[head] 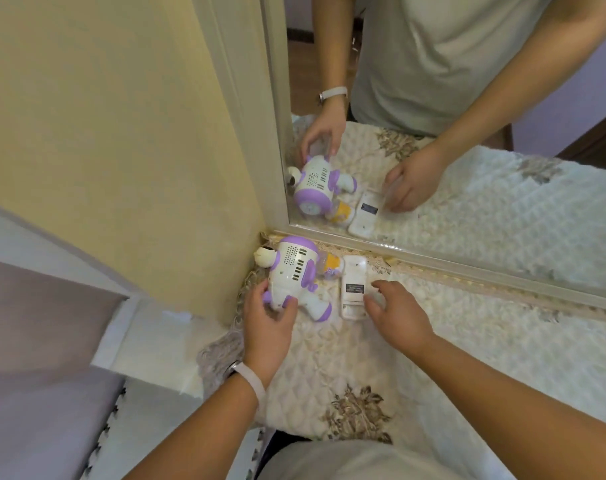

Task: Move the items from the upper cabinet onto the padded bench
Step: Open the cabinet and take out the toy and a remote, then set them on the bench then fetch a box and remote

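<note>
Left hand fingers curling around robot toy, seating it in bench corner; right hand fingers spreading loosely, empty, beside white remote.

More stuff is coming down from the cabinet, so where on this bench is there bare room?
The quilted bench is bare right of the white remote, along the mirror frame, and near the brown flower print. The wall corner is crowded: toy robot, small bottle, remote, both hands.
</note>
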